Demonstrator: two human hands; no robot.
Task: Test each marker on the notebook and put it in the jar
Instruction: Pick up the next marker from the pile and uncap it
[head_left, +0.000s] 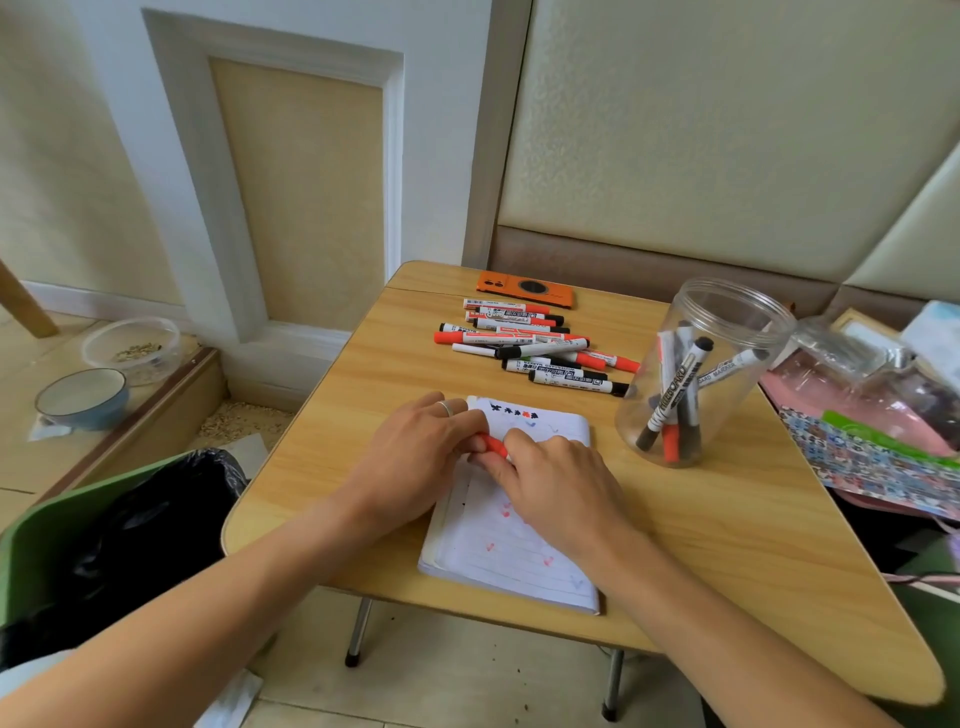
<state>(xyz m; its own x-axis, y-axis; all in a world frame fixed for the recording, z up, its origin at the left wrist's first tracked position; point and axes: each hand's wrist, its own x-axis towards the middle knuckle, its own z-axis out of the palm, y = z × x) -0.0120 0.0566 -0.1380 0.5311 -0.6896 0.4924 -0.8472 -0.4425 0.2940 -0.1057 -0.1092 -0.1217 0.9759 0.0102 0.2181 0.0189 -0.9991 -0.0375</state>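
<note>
Wooden folding table (675, 545), head view. Your left hand (415, 457) and right hand (550, 483) meet over the open notebook (514, 551), fingers of both curled round a red marker (492, 445); you are probably pulling or seating its cap, though the fingers hide the join. Untested markers (530, 348) lie heaped beyond. Clear plastic jar (701, 374) stands to the right, several markers inside.

Risks: a sudden cap release could streak ink across your fingers; your right elbow swinging out could topple the light jar.
</note>
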